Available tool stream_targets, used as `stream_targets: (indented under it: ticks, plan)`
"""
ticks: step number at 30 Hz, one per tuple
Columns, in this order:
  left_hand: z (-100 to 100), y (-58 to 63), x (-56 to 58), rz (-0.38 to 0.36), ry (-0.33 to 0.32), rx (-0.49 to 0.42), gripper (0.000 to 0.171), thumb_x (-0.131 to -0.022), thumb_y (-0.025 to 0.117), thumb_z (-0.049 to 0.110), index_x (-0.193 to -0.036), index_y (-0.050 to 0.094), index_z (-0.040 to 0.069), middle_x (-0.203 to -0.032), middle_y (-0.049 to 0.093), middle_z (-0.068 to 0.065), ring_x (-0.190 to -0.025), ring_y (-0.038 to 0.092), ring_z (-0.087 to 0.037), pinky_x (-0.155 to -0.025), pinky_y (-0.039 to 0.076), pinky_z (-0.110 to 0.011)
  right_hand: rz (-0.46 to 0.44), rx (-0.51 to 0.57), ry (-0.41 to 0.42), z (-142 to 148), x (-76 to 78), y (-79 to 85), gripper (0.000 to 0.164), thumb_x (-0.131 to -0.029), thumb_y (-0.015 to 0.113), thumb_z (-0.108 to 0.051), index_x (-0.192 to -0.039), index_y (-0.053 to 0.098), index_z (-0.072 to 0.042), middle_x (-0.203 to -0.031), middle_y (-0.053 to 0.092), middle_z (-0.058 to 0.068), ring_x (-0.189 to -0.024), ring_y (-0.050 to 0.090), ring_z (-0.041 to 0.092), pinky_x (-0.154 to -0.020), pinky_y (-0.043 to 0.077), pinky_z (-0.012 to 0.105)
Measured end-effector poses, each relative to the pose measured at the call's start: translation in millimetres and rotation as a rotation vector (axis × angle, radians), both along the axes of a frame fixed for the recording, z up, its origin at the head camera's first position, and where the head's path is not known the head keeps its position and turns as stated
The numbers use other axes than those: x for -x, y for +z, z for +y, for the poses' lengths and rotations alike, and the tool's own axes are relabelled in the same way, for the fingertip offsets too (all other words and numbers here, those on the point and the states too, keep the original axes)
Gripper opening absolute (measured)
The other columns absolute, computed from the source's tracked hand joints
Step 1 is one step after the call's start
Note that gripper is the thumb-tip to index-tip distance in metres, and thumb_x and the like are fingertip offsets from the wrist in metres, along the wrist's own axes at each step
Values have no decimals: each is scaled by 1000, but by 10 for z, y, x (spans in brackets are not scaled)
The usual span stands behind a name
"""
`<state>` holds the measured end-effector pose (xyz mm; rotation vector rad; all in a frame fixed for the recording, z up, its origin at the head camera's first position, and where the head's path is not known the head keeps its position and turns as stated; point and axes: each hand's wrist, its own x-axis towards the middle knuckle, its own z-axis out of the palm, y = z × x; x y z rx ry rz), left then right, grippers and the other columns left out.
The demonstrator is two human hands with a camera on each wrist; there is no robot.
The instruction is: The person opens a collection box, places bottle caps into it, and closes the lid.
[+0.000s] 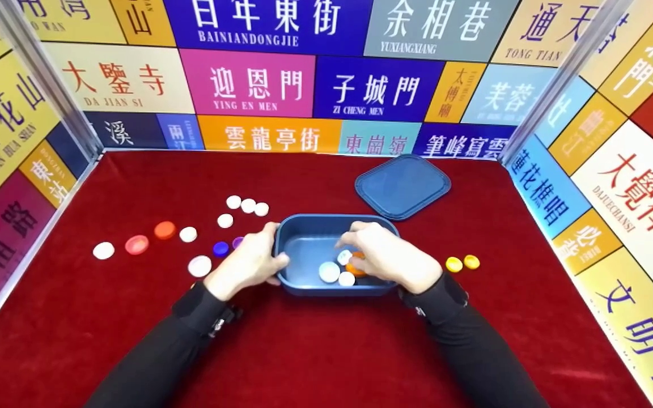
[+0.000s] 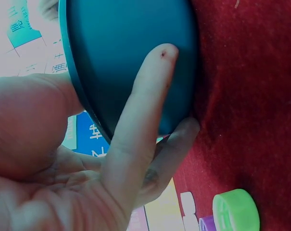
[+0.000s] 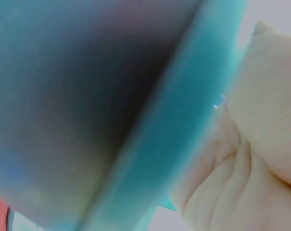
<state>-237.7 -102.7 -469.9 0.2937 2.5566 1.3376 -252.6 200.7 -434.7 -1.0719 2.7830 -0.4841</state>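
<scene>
A blue plastic container point(image 1: 309, 290) sits in front of me with several bottle caps lying in it, among them white caps point(image 1: 329, 272) and an orange one point(image 1: 356, 264). My left hand point(image 1: 250, 260) grips its left end, thumb over the rim and fingers against the outer wall point(image 2: 150, 103). Over the right side, my right hand point(image 1: 391, 255) reaches down inside with bent fingers, right by the orange cap; I cannot tell whether they pinch it. In the right wrist view the container's wall point(image 3: 183, 110) hides those fingertips.
Left of the container lie white caps point(image 1: 233, 202), red caps point(image 1: 137, 245), a blue cap point(image 1: 221, 249) and a purple cap point(image 1: 238, 242). Two yellow caps point(image 1: 454, 264) are to the right. Behind lies a blue lid point(image 1: 403, 187). Printed panels point(image 1: 247, 85) border the red cloth point(image 1: 326, 351).
</scene>
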Motion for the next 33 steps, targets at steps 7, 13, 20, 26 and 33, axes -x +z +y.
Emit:
stream_targets:
  ticks: [7, 13, 20, 26, 33]
  plan:
    - [-7, 2, -8, 5, 1, 4, 68, -106, 74, 3, -167, 44, -3, -154, 69, -33, -85, 89, -33, -68, 74, -40, 23, 14, 9, 48, -2, 27, 33, -107, 84, -12, -139, 82, -6, -126, 77, 19, -109, 69, 27, -93, 69, 44]
    - [-7, 14, -18, 1, 5, 7, 67, -106, 74, 3, -167, 45, -2, -153, 70, -32, -85, 89, -32, -68, 74, -39, 58, 34, 22, 102, 2, 76, 31, -106, 84, -9, -137, 83, -4, -127, 78, 20, -113, 72, 32, -101, 68, 49]
    - [-1, 19, -13, -1, 6, 24, 68, -107, 75, 4, -167, 45, -2, -153, 70, -31, -85, 89, -31, -69, 74, -39, 34, 64, -17, 244, 1, 103, 31, -107, 83, -10, -137, 83, -4, -129, 78, 20, -115, 76, 36, -102, 71, 50]
    - [-5, 9, -9, 6, 4, 21, 67, -107, 74, 3, -166, 45, -2, -153, 70, -32, -84, 89, -31, -69, 74, -40, 81, 97, -47, 404, 4, 119, 25, -109, 81, -11, -133, 85, -7, -129, 80, 17, -115, 76, 34, -102, 70, 50]
    - [-6, 5, -10, 11, 4, 8, 67, -106, 74, 3, -166, 45, -4, -153, 70, -32, -86, 89, -33, -68, 74, -41, 124, 93, -86, 574, 29, 102, 27, -108, 78, -6, -135, 85, -6, -128, 79, 18, -112, 76, 32, -102, 70, 51]
